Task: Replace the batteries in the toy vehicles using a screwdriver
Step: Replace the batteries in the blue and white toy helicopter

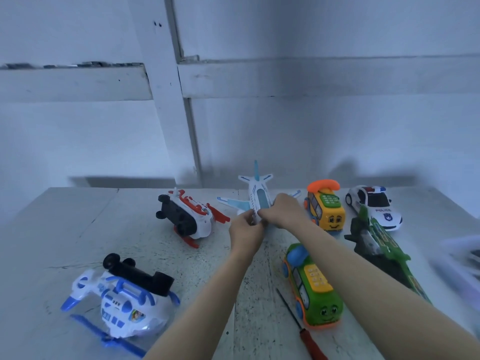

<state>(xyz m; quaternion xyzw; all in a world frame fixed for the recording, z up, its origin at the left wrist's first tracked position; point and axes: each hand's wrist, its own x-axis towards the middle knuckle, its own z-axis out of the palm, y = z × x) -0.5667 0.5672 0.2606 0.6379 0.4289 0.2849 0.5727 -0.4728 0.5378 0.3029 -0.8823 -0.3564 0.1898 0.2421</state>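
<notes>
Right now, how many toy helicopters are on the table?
2: the red-and-white helicopter lies at centre left, and the blue-and-white helicopter lies at near left. None seems hidden.

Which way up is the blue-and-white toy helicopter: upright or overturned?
Overturned. The blue-and-white helicopter shows its black wheeled base on top, with its blue rotor blades beneath it on the table.
</notes>
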